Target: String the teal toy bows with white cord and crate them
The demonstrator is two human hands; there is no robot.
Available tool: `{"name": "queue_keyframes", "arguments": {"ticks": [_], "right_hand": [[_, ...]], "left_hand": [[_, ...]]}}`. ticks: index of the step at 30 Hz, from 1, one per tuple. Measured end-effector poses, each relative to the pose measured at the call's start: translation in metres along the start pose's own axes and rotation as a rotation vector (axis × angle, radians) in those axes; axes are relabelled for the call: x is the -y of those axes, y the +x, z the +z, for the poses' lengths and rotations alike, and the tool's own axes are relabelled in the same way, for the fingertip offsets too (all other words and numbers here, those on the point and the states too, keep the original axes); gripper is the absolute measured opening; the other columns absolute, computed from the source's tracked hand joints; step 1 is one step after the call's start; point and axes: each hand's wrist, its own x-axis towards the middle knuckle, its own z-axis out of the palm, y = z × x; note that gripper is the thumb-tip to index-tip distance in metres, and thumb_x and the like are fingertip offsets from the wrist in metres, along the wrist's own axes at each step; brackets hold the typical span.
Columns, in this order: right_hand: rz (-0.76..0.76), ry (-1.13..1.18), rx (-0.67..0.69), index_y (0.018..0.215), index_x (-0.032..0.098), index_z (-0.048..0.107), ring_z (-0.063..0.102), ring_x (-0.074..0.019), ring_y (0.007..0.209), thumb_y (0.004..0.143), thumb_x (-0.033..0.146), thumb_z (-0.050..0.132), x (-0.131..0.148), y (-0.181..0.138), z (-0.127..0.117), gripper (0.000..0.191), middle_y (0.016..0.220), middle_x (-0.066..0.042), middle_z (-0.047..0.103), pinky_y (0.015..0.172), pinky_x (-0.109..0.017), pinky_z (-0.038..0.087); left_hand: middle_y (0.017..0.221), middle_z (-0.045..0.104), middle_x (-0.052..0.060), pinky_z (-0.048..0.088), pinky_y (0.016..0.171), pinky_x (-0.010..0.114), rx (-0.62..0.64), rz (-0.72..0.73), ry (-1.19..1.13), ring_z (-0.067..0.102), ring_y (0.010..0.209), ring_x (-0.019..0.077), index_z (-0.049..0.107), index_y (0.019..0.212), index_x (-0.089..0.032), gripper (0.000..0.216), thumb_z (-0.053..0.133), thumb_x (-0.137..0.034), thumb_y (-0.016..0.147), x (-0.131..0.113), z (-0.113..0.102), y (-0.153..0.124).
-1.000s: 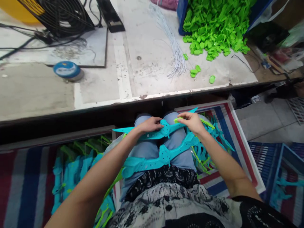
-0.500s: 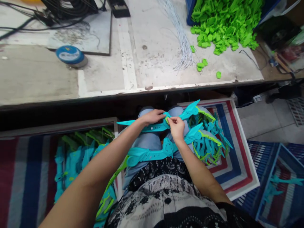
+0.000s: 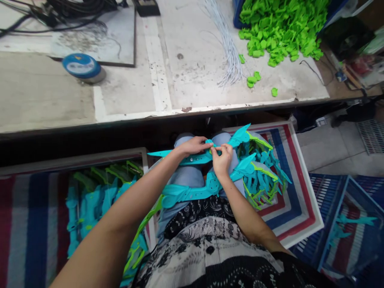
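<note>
Across my thighs lies a teal plastic toy bow (image 3: 196, 159) with a pale green tip. My left hand (image 3: 193, 146) is closed over its middle, thumb and fingertips at the grip. My right hand (image 3: 222, 159) pinches at the same spot, where a small green plastic piece (image 3: 210, 151) shows a little between the fingertips. The fingers mostly hide how that piece sits on the bow. Closer to my body, a second teal toy bow (image 3: 189, 193) rests on my lap, with my right forearm passing over it.
Above my knees runs a worn workbench (image 3: 126, 92) with a heap of green pieces (image 3: 282, 28), white strings (image 3: 229, 60) and a blue-lidded can (image 3: 81, 67). Striped-lined boxes stand left (image 3: 39, 224) and right (image 3: 303, 188), holding more bows. Blue crates (image 3: 336, 224) are at far right.
My right fingers have shifted on the middle of the farther bow, covering more of the green piece. My left thumb now lies across that spot. The whole view has shifted slightly.
</note>
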Motion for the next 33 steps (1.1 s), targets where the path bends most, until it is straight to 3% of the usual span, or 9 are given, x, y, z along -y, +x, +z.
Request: {"name": "queue_keyframes", "arguments": {"ticks": [5,7,11,16,23,25,27,29,33], "right_hand": [[-0.061,-0.082,0.185,0.080,0.018,0.063,0.057,-0.0188,0.085,0.086,0.034,0.063,-0.003,0.004,-0.014,0.017,0.079,-0.004,0.062,0.084,-0.032,0.045],[0.062,-0.031,0.370,0.094,0.018,0.063,0.057,-0.0160,0.070,0.084,0.032,0.066,-0.002,0.009,-0.021,0.018,0.065,0.001,0.059,0.071,-0.028,0.047],[0.454,0.220,0.692,0.141,0.017,0.038,0.050,-0.0102,0.038,0.085,0.027,0.066,0.000,0.025,-0.031,0.064,0.051,0.009,0.056,0.041,-0.018,0.036],[0.555,0.336,0.911,0.142,0.017,0.039,0.053,-0.0101,0.035,0.088,0.023,0.063,-0.001,0.036,-0.028,0.060,0.045,0.008,0.057,0.035,-0.013,0.034],[0.300,0.071,0.811,0.123,0.018,0.061,0.057,-0.0129,0.044,0.086,0.034,0.066,-0.004,0.054,-0.039,0.040,0.051,0.005,0.059,0.046,-0.020,0.045],[0.103,-0.092,0.551,0.102,0.016,0.069,0.064,-0.0156,0.064,0.090,0.033,0.059,0.001,0.096,-0.063,0.023,0.067,-0.002,0.066,0.063,-0.024,0.051],[-0.110,-0.248,0.115,0.105,0.015,0.068,0.064,-0.0191,0.094,0.094,0.025,0.050,0.003,0.155,-0.093,0.023,0.097,-0.009,0.070,0.088,-0.030,0.050],[-0.175,-0.445,-0.125,0.111,0.013,0.066,0.056,-0.0251,0.113,0.091,0.019,0.050,-0.004,0.218,-0.119,0.026,0.117,-0.015,0.064,0.102,-0.039,0.042],[-0.308,-0.598,0.025,0.098,0.013,0.068,0.051,-0.0275,0.117,0.084,0.018,0.058,-0.038,0.308,-0.142,0.018,0.122,-0.014,0.060,0.109,-0.046,0.035]], "left_hand": [[0.060,0.051,-0.001,0.034,0.053,0.025,-0.052,0.036,0.070,0.049,0.056,0.0151,0.055,0.074,-0.021,0.031,0.063,-0.051,0.071,-0.001,0.001,-0.002],[0.059,0.051,-0.001,0.034,0.053,0.026,-0.047,0.048,0.093,0.048,0.056,0.0154,0.054,0.074,-0.021,0.030,0.061,-0.050,0.072,0.000,0.001,-0.003],[0.064,0.056,0.000,0.035,0.054,0.025,-0.057,0.083,0.160,0.050,0.059,0.0159,0.055,0.075,-0.020,0.031,0.058,-0.051,0.072,0.004,0.003,-0.001],[0.069,0.060,0.003,0.039,0.058,0.026,-0.116,0.150,0.205,0.054,0.066,0.0172,0.057,0.074,-0.018,0.032,0.059,-0.050,0.069,0.013,0.007,0.010],[0.069,0.062,0.003,0.043,0.059,0.029,-0.096,0.185,0.200,0.056,0.067,0.0188,0.058,0.078,-0.018,0.034,0.056,-0.052,0.073,0.017,0.009,0.014],[0.074,0.064,0.005,0.044,0.061,0.030,-0.101,0.166,0.223,0.059,0.070,0.0207,0.059,0.082,-0.018,0.037,0.056,-0.054,0.073,0.015,0.009,0.013],[0.078,0.066,0.006,0.046,0.062,0.031,-0.086,0.142,0.234,0.061,0.073,0.0221,0.060,0.086,-0.017,0.041,0.055,-0.056,0.074,0.013,0.008,0.013],[0.084,0.069,0.008,0.048,0.065,0.031,-0.052,0.122,0.247,0.063,0.077,0.0229,0.063,0.091,-0.016,0.044,0.054,-0.057,0.076,0.011,0.008,0.013],[0.110,0.071,0.009,0.051,0.078,0.030,-0.093,0.086,0.271,0.065,0.095,0.0255,0.064,0.113,-0.017,0.053,0.055,-0.054,0.077,0.006,0.007,0.010]]}}
